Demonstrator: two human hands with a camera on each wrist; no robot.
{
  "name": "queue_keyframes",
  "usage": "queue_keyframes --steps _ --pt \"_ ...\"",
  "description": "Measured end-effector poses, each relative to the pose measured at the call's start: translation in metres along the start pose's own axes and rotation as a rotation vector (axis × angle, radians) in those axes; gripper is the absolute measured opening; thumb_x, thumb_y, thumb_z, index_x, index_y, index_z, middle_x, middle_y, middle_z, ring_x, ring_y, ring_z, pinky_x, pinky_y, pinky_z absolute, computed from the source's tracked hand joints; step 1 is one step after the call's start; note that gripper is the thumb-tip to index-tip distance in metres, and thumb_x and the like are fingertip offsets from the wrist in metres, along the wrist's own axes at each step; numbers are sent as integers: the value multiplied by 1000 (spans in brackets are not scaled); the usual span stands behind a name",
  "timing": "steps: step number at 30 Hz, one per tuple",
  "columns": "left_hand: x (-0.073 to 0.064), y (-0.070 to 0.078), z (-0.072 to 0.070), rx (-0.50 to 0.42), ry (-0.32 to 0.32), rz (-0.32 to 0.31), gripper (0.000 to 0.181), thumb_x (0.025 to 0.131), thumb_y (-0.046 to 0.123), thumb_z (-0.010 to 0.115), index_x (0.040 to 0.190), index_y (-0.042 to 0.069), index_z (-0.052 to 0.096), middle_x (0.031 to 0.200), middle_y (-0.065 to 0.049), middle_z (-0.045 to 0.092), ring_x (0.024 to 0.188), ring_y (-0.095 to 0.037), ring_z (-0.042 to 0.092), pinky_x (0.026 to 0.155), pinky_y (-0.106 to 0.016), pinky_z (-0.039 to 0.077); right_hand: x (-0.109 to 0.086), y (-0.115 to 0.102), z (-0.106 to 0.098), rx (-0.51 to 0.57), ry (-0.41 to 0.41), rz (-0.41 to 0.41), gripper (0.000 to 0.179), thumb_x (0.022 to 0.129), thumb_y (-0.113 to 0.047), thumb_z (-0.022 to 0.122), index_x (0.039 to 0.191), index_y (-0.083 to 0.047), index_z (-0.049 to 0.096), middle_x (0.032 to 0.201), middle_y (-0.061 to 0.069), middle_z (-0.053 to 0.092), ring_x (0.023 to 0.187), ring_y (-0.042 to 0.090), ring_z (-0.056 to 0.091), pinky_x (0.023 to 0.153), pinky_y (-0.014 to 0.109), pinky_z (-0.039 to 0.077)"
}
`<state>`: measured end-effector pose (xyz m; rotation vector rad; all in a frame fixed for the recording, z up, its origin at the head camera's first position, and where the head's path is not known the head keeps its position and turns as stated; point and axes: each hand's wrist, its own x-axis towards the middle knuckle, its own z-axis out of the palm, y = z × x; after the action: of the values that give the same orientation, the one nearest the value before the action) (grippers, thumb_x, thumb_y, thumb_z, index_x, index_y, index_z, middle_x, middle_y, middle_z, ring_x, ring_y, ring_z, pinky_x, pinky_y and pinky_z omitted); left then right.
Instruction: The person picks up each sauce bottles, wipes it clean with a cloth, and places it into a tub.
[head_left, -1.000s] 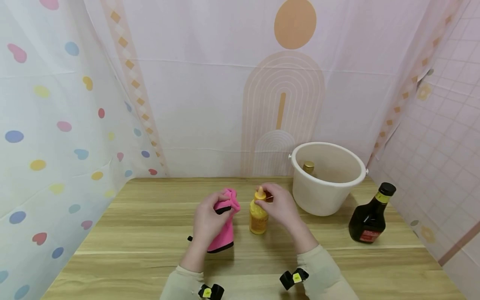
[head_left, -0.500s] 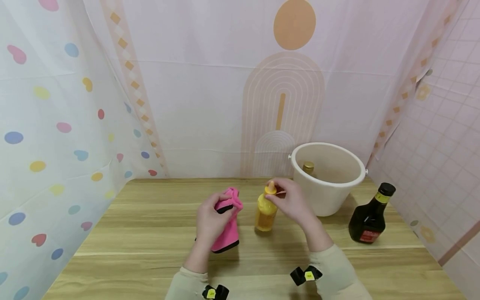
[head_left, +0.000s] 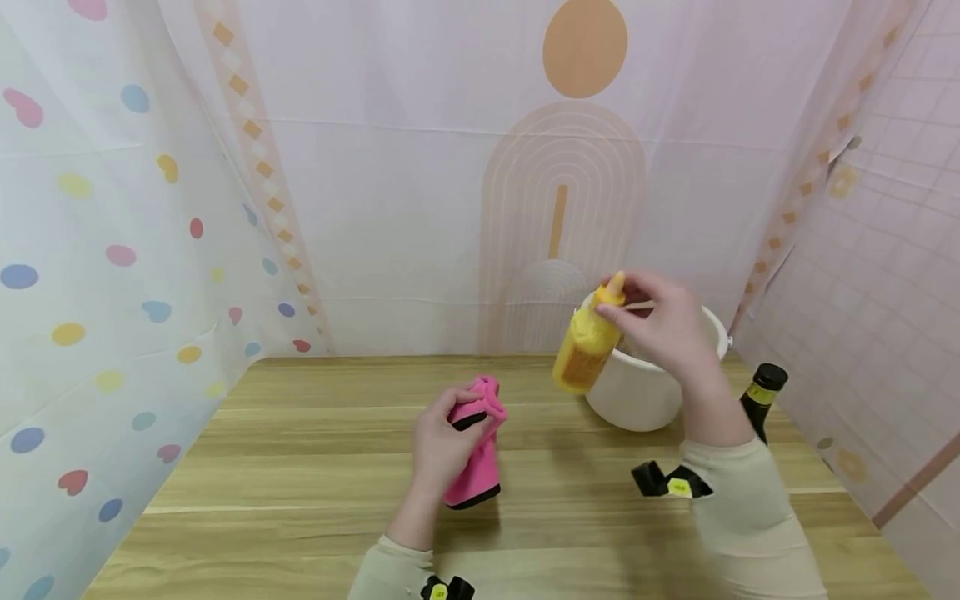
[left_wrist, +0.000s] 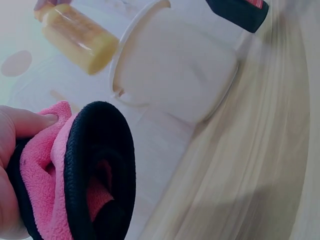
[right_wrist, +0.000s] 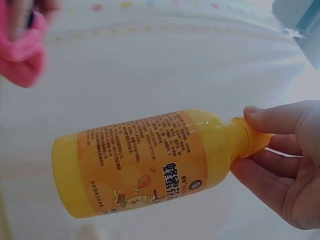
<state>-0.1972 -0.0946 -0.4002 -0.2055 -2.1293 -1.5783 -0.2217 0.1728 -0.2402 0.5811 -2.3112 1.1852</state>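
My right hand (head_left: 667, 325) pinches a yellow squeeze bottle (head_left: 587, 350) by its cap and holds it tilted, up off the table. In the head view the bottle overlaps the left rim of a white bucket (head_left: 637, 400). The right wrist view shows printed writing on the bottle's orange label (right_wrist: 145, 160). My left hand (head_left: 446, 442) grips a folded pink cloth (head_left: 480, 475) with black edging, lower down and left of the bottle. In the left wrist view the pink cloth (left_wrist: 50, 165) bunches between thumb and fingers.
Right of the bucket stands a dark bottle (head_left: 761, 400) with a black cap, partly covered by my right forearm. The wooden table (head_left: 300, 467) reaches back to a patterned curtain (head_left: 405, 208). Another curtain (head_left: 112, 317) with coloured dots hangs at left.
The yellow bottle has risen from the table and swung right to the bucket, tilting in my right hand. My left hand and the pink cloth have shifted slightly right.
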Motion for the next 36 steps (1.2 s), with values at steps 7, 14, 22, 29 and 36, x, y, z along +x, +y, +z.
queue_keyframes --steps 7,14,22,29,36 --pt "-5 6 11 -65 3 5 30 72 10 89 97 13 74 118 -3 70 110 -19 65 83 -32 54 22 -2 -39 -89 106 50 31 90 -16 73 116 0 67 104 17 67 87 10 59 72 11 46" --pt "-10 7 21 -57 -10 -11 30 71 9 89 96 16 74 118 2 70 112 -16 64 85 -32 54 39 15 -56 -152 141 155 37 91 -23 72 121 -1 66 110 19 65 86 9 57 70 12 43" --pt "-13 8 27 -70 -24 -2 29 72 9 88 96 14 74 118 -2 70 110 -19 65 85 -32 54 49 38 -61 -261 128 192 33 91 -21 72 115 1 65 103 20 64 88 23 56 67 13 40" --pt "-15 10 37 -76 -36 13 28 72 7 88 96 12 74 117 -3 70 110 -20 65 87 -33 53 55 60 -54 -306 72 215 26 89 -17 71 103 3 62 95 21 62 88 32 56 72 28 43" --pt "-16 10 43 -82 -63 16 29 73 7 88 97 13 73 119 -3 69 113 -21 64 88 -35 53 57 84 -44 -379 0 275 26 89 -18 71 95 4 58 90 21 59 85 37 54 74 45 43"
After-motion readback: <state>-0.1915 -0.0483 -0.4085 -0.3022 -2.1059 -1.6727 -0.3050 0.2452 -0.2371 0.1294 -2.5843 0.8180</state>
